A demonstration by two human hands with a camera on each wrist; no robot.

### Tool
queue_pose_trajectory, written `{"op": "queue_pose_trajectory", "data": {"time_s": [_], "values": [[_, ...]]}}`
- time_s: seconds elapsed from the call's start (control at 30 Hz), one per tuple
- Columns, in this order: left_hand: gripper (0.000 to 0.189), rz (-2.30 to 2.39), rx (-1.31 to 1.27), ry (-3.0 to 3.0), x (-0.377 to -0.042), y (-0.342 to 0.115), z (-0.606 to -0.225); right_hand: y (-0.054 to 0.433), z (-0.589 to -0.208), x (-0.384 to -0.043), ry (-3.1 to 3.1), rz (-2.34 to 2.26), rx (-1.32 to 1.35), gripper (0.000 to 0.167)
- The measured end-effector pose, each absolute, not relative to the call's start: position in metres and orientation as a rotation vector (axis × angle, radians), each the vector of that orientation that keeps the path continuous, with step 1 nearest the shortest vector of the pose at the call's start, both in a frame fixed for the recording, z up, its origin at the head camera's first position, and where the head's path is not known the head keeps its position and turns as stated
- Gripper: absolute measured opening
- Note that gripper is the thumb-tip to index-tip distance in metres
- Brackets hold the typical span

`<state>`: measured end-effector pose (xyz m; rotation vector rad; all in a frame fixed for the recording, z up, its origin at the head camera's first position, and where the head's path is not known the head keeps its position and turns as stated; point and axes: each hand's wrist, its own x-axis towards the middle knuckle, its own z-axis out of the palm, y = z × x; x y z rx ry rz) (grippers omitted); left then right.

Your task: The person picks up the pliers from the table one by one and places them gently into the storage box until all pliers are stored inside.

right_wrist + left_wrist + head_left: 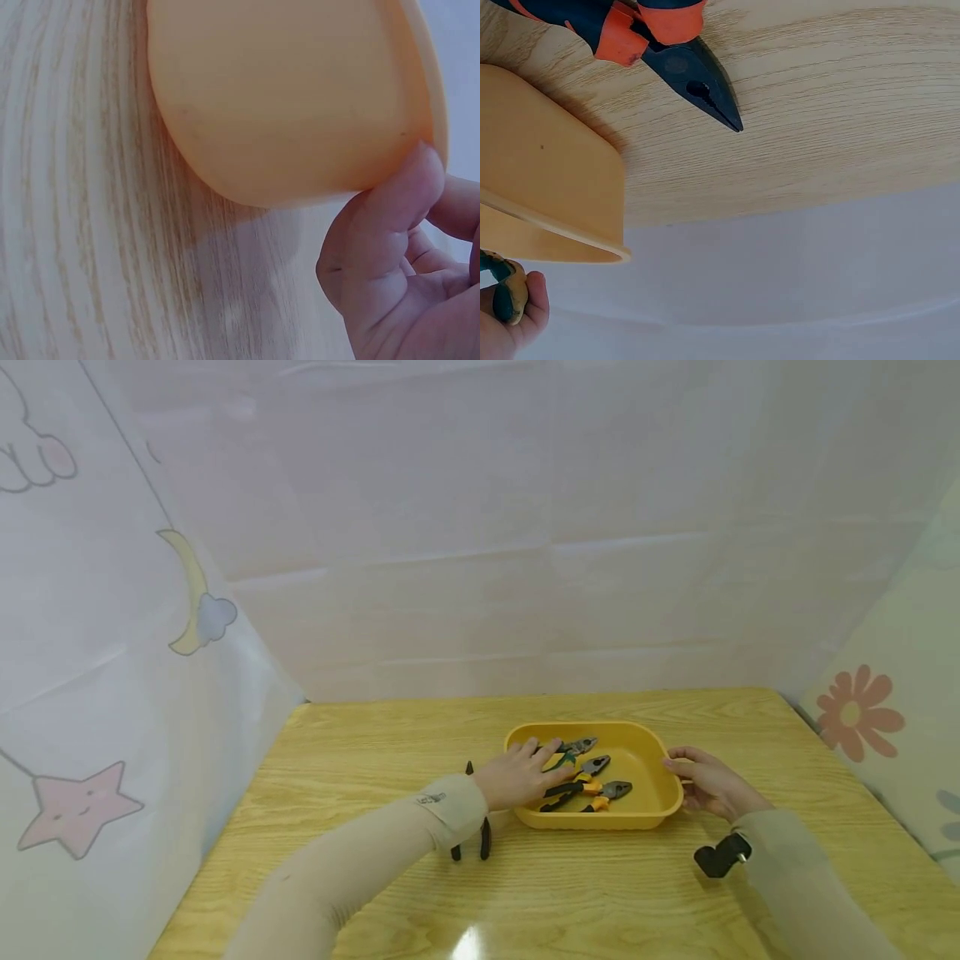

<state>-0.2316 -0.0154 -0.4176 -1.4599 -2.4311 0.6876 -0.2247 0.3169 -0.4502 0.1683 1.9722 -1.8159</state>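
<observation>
A yellow plastic tray (637, 820) stands on the table with several pliers in it. My left hand (525, 774) reaches over its left side. In the left wrist view, its fingers hold a green-and-yellow handle of pliers (510, 292); the rest is hidden by the tray wall. Beside that hand lie pliers with black-and-orange handles (617, 790) and another pair (596, 766), jaws pointing right. At the tray's right end, my right hand (708, 783) pinches the rim between thumb and fingers, plain in the right wrist view.
Under my left forearm, left of the tray, another pair of pliers (486, 839) lies on the wooden table (390, 893), partly hidden by the sleeve. In the left wrist view its dark jaws and orange-trimmed handles show. A pale sheet (480, 568) hangs behind the table.
</observation>
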Motion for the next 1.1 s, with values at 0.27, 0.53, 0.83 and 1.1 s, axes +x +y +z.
{"op": "queue_pose_trajectory", "data": {"time_s": [0.27,0.53,0.83,1.1], "values": [[0.054,0.758,-1.459,-2.489,-0.234,-0.01,-0.42,0.316,-0.45,-0.225,1.968,-1.815,0.177,0.04],[0.051,0.702,-1.474,-2.539,-0.241,-0.001,-0.424,0.316,-0.448,-0.224,1.943,-1.832,0.167,0.041],[0.051,0.673,-1.505,-2.691,-0.244,0.01,-0.427,0.314,-0.447,-0.223,1.948,-1.826,0.165,0.039],[0.052,0.754,-1.481,-2.729,-0.244,0.016,-0.435,0.314,-0.45,-0.221,1.961,-1.815,0.2,0.036]]}}
